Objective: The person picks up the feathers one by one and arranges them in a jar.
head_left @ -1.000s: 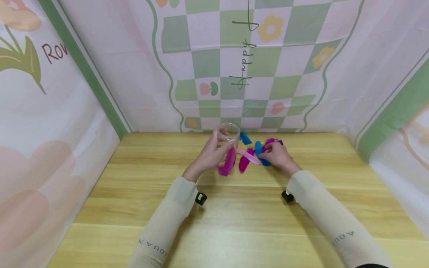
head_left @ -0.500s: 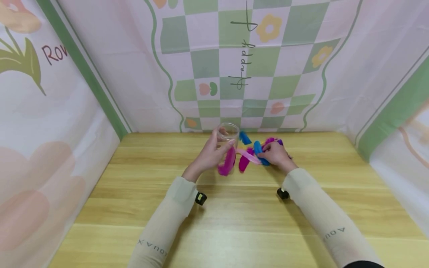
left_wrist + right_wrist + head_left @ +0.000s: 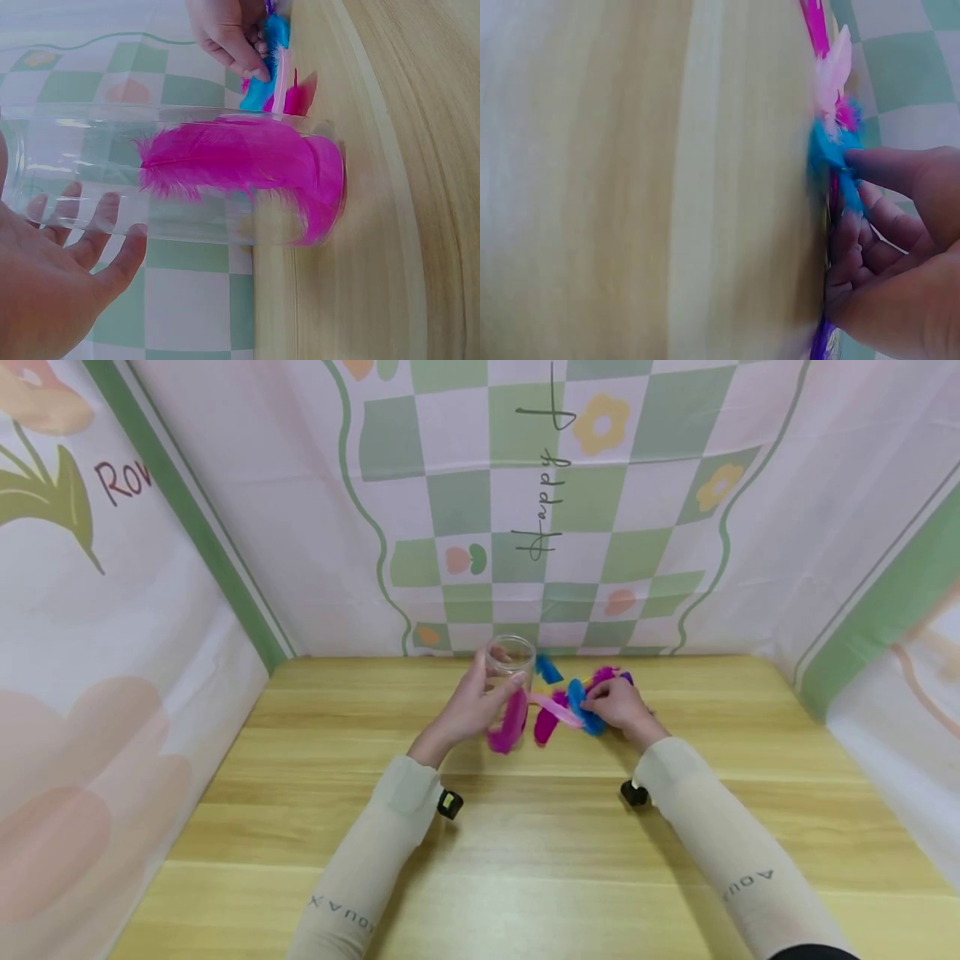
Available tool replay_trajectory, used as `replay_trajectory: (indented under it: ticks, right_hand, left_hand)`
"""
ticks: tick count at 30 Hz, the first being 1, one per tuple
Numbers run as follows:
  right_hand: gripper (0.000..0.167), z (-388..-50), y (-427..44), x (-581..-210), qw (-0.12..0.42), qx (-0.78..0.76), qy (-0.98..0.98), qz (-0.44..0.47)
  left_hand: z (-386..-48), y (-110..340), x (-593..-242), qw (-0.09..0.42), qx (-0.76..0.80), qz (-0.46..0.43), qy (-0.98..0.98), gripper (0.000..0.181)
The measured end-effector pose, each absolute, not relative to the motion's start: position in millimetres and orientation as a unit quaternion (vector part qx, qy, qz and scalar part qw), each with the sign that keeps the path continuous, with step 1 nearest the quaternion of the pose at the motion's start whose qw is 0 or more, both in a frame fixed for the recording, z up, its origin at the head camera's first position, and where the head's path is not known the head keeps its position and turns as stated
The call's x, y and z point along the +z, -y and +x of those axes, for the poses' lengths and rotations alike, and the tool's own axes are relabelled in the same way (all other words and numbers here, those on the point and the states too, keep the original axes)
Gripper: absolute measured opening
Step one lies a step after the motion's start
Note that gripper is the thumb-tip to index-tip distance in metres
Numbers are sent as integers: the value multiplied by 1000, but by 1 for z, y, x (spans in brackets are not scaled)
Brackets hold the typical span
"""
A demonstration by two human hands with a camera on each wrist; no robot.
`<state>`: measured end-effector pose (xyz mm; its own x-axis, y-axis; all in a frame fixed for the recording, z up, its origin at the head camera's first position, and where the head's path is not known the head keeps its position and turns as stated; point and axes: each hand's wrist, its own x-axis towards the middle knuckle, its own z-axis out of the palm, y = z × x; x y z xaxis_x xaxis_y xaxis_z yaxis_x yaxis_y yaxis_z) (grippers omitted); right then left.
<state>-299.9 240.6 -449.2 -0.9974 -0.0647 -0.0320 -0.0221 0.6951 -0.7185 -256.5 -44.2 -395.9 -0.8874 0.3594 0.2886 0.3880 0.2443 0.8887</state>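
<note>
My left hand (image 3: 471, 703) grips a clear plastic jar (image 3: 513, 665) that stands upright on the table. In the left wrist view its fingers curl round the upper part of the jar, and magenta feathers (image 3: 240, 159) lie inside near the bottom. To the right, my right hand (image 3: 621, 703) pinches a blue feather (image 3: 575, 693) between thumb and fingers, low over a loose pile. A pale pink feather (image 3: 557, 709) and a magenta feather (image 3: 547, 728) lie between the hand and the jar. Part of the pile is hidden behind the right hand.
Another blue feather (image 3: 549, 669) lies just behind, right of the jar. A purple feather (image 3: 823, 339) shows below the right hand in the right wrist view. The wooden table (image 3: 510, 852) ends at a printed cloth backdrop (image 3: 517, 585) close behind the jar.
My right hand has shifted slightly left, and its fingers have drawn closer together on the blue feather, which has turned a little. The left hand and jar have stayed still.
</note>
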Motion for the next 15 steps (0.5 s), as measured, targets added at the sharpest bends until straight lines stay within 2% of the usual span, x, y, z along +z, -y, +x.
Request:
replay_trajectory:
  ticks: [15]
  right_hand:
    - [31,-301,-250,-446,83,-477,-875,2]
  left_hand:
    - [-256,44,-395,16,-561,-241,792,58]
